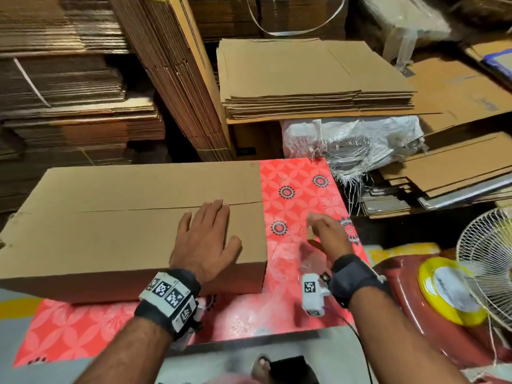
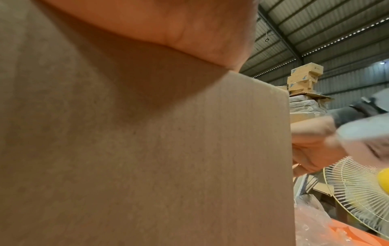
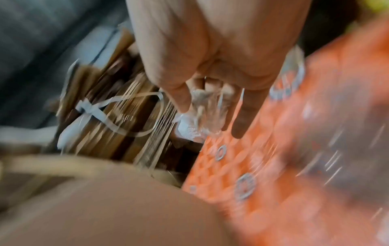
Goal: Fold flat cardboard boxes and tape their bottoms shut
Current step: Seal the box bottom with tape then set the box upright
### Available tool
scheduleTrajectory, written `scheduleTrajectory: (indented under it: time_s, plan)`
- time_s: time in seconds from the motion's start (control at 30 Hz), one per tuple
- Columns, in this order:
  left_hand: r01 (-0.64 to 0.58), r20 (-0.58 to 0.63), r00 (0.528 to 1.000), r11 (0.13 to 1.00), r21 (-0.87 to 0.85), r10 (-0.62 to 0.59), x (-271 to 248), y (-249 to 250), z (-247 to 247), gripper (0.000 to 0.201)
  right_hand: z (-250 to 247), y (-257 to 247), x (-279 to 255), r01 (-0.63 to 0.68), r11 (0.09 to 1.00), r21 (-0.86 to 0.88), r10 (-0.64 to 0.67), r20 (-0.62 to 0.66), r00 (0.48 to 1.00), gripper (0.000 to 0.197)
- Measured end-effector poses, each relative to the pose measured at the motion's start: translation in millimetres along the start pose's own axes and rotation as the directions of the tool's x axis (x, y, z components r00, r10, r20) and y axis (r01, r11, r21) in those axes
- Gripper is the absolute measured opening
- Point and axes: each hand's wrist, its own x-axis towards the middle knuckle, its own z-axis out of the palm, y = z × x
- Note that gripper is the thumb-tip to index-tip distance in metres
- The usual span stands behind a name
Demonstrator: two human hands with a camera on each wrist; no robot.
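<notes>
Cardboard box (image 1: 133, 217), one, plain brown corrugated, folded up into a long rectangular shape, sat on the left part of the table (image 1: 302, 189), which wore a glossy red-orange floral cover. Two top flaps met at a thin seam running lengthwise; no tape visible on that seam. Left hand (image 1: 206, 239) lay flat on the box near its right end, fingers straight and spread, fingertips reaching the seam, gripping nothing. Left wrist view showed only palm against matte cardboard and the box's sharp right edge. Right hand (image 1: 328, 234) hovered over the bare table strip just right of the box, motion-blurred; fingers partly curled around something clear and crinkly, possibly tape film (image 3: 202, 113), too blurred to name for sure. Bare cover showed right of the box and in front of it. Behind: one stack of flat cardboard sheets (image 1: 313, 79), one frayed white woven sack (image 1: 357, 142), strapped bundles of flats at left. At right, one white wire fan guard (image 1: 487, 261) and one yellow-rimmed tape roll (image 1: 448, 295) on a red surface.
</notes>
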Motion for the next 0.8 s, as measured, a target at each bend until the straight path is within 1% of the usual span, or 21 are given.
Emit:
scheduleTrajectory:
  time_s: [0.03, 0.07, 0.1, 0.13, 0.17, 0.23, 0.27, 0.3, 0.37, 0.43, 0.5, 0.53, 0.57, 0.63, 0.7, 0.77, 0.8]
  plan:
    - [0.0, -0.005, 1.0, 1.0, 0.004, 0.0, 1.1, 0.3, 0.6, 0.086, -10.3, 8.8, 1.8, 0.087, 0.975, -0.206, -0.087, 0.007, 0.996, 0.019]
    - [-0.001, -0.005, 1.0, 1.0, 0.008, 0.001, 2.6, 1.1, 1.1, 0.086, -19.7, 20.1, 2.4, 0.163, 0.892, -0.423, -0.158, 0.045, 0.986, 0.022]
    - [-0.003, -0.004, 1.0, 1.0, 0.01, 0.003, 4.5, 2.8, 1.3, 0.086, -26.7, 32.3, 1.9, 0.211, 0.761, -0.613, -0.192, 0.097, 0.977, 0.028]
    - [-0.005, -0.004, 1.0, 1.0, 0.009, 0.005, 6.5, 5.1, 1.5, 0.086, -31.3, 45.7, -0.8, 0.232, 0.639, -0.733, -0.191, 0.141, 0.971, 0.033]
    - [-0.009, -0.007, 1.0, 1.0, 0.006, 0.009, 8.8, 7.9, 1.8, 0.085, -34.2, 59.9, -4.9, 0.242, 0.554, -0.796, -0.181, 0.169, 0.969, 0.034]
    - [-0.016, -0.012, 1.0, 1.0, 0.001, 0.016, 13.3, 13.5, 2.6, 0.084, -31.1, 85.6, -16.1, 0.271, 0.396, -0.877, -0.203, 0.204, 0.958, 0.039]
    - [-0.019, -0.012, 1.0, 1.0, 0.003, 0.019, 15.5, 15.4, 3.1, 0.083, -26.8, 94.7, -23.0, 0.277, 0.331, -0.902, -0.205, 0.218, 0.954, 0.047]
    - [-0.02, -0.01, 1.0, 1.0, 0.007, 0.02, 16.5, 16.8, 3.5, 0.083, -22.7, 102.8, -28.3, 0.271, 0.27, -0.924, -0.174, 0.23, 0.957, 0.058]
    - [-0.02, -0.005, 1.0, 1.0, 0.017, 0.02, 17.6, 17.4, 3.1, 0.083, -15.6, 114.8, -34.6, 0.232, 0.211, -0.949, -0.065, 0.224, 0.972, 0.079]
    - [-0.021, -0.002, 1.0, 1.0, 0.022, 0.021, 17.6, 16.8, 2.9, 0.083, -10.2, 125.2, -35.6, 0.232, 0.153, -0.961, -0.005, 0.234, 0.972, 0.093]
    - [-0.019, -0.003, 1.0, 1.0, 0.023, 0.019, 18.3, 15.9, 2.7, 0.082, -5.2, 131.7, -34.7, 0.24, 0.073, -0.968, 0.022, 0.242, 0.97, 0.102]
    - [-0.02, -0.003, 1.0, 1.0, 0.021, 0.02, 18.6, 15.8, 3.1, 0.082, -2.6, 132.5, -33.5, 0.235, 0.048, -0.971, 0.038, 0.237, 0.971, 0.104]
    - [-0.02, -0.006, 1.0, 1.0, 0.018, 0.02, 18.8, 15.8, 3.7, 0.081, -0.1, 130.8, -32.2, 0.228, 0.043, -0.973, 0.049, 0.23, 0.972, 0.105]
    - [-0.018, -0.019, 1.0, 1.0, 0.014, 0.018, 18.6, 15.7, 4.2, 0.081, 3.2, 124.4, -29.1, 0.207, 0.05, -0.977, 0.073, 0.211, 0.975, 0.105]
    - [-0.013, -0.027, 1.0, 1.0, 0.014, 0.014, 18.6, 15.7, 5.3, 0.08, 3.6, 112.4, -26.1, 0.195, 0.035, -0.98, 0.083, 0.198, 0.977, 0.101]
    - [-0.013, -0.028, 1.0, 1.0, 0.017, 0.014, 19.1, 16.1, 5.8, 0.08, 3.5, 96.9, -25.7, 0.194, 0.007, -0.981, 0.076, 0.194, 0.978, 0.086]
    - [-0.014, -0.029, 0.999, 1.0, 0.016, 0.015, 19.0, 16.3, 5.5, 0.08, 3.5, 88.0, -27.0, 0.191, 0.025, -0.981, 0.06, 0.192, 0.98, 0.076]
